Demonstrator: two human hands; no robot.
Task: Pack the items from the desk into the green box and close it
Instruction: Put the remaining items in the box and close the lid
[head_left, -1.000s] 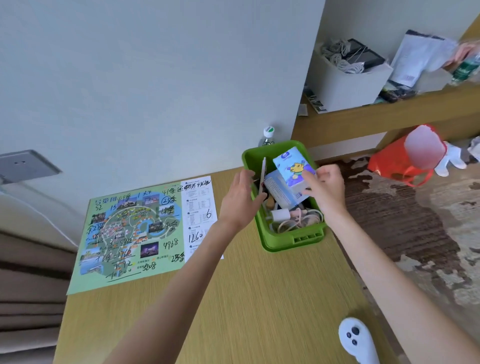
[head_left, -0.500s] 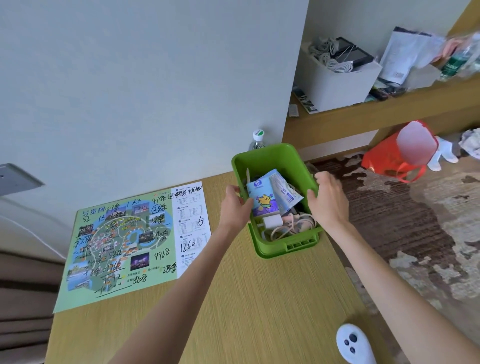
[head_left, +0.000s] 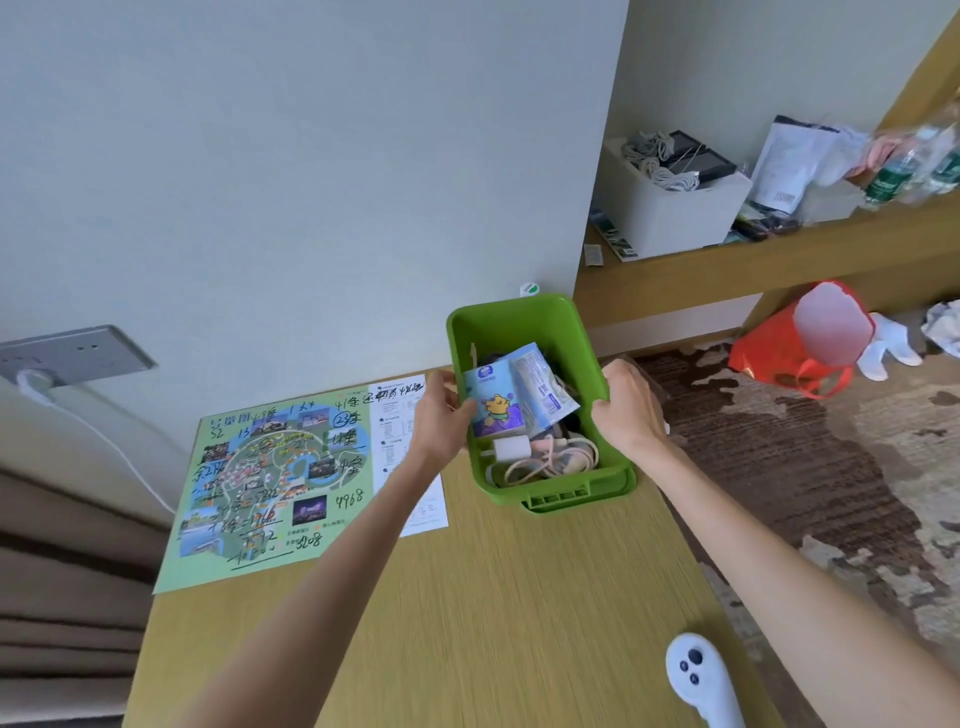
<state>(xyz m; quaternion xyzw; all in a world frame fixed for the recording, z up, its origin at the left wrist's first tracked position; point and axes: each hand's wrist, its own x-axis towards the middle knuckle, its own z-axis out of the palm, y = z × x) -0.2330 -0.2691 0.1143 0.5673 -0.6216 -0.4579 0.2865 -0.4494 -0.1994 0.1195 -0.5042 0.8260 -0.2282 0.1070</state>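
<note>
Desk (head_left: 467, 597) — left grip (head_left: 441, 415) and right grip (head_left: 628, 410) clutch green box (head_left: 519, 325) walls, fingers largely hidden.

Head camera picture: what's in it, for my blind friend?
The left hand and right hand hold the sides of an open green plastic box on a wooden desk. Inside lie a blue cartoon packet, a white charger and cables.

Soft, even daylight with faint shadows; wide-angle bending at the edges, and the upper-right shelf (head_left: 779, 260) clutter is motion-blurred.
</note>
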